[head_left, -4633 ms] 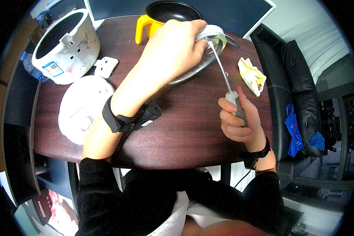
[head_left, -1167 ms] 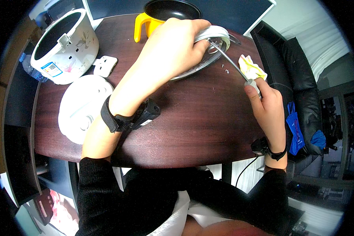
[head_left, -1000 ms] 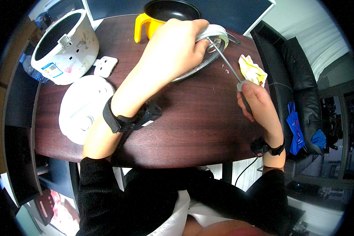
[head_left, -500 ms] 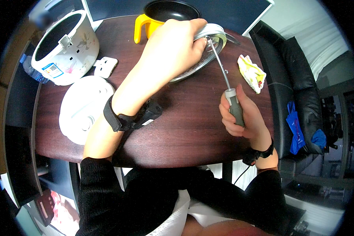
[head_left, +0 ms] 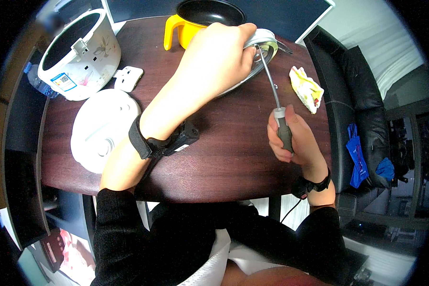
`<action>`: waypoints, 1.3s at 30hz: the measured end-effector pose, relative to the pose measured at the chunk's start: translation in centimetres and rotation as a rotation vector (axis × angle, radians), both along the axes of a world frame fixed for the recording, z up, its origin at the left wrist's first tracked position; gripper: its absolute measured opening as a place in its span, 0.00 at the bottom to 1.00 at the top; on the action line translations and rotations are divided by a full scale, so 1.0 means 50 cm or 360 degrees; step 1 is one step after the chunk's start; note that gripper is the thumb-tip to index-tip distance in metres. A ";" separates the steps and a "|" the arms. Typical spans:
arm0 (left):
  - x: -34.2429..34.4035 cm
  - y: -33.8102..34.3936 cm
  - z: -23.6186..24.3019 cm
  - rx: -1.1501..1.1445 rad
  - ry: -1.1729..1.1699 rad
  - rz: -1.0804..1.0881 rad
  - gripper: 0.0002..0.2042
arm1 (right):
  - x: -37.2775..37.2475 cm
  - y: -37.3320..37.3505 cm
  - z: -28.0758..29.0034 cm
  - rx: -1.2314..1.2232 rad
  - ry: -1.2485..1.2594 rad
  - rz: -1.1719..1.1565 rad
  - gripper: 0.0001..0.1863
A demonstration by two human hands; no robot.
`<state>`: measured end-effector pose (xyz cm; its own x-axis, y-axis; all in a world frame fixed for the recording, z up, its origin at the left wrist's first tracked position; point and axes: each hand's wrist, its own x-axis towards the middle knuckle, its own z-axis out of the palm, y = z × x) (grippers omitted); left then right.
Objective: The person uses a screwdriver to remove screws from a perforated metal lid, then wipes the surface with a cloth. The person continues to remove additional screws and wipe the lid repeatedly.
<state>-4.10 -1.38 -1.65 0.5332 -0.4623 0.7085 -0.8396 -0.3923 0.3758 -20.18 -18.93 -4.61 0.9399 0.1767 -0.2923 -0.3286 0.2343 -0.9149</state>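
My left hand (head_left: pixel 217 62) is closed on a round, shiny lid part (head_left: pixel 264 37) with a whitish rim, held tilted above the far side of the table. Much of that part is hidden behind the hand. My right hand (head_left: pixel 304 138) wraps round the grey-green handle of a screwdriver (head_left: pixel 285 133). Its long metal shaft points up and away, and the tip meets the lid part near my left fingertips. Whether the tip sits in a screw is too small to tell.
A white rice cooker body (head_left: pixel 93 62) stands at far left, beside a small white plastic piece (head_left: pixel 128 78). Nearer lies a round white cover (head_left: pixel 93 138). A yellow-handled black pot (head_left: pixel 188 33) is behind my left hand, a crumpled cloth (head_left: pixel 306 90) at right on the dark table (head_left: pixel 224 157).
My left hand and the lid part have shifted slightly to the right and tilted a little. The screwdriver stays against the part, its handle nearly in place.
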 end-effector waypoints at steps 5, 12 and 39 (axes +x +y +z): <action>0.003 -0.001 -0.001 -0.0031 -0.0015 0.0022 0.17 | 0.006 0.005 -0.023 0.1016 0.0203 0.0282 0.30; 0.007 0.003 0.000 -0.0020 0.0027 -0.0033 0.17 | -0.005 0.003 0.008 -0.0497 -0.0131 -0.0202 0.27; 0.012 0.002 -0.005 -0.0018 -0.0056 0.0010 0.17 | 0.010 -0.001 0.012 -0.1098 -0.0335 -0.0232 0.26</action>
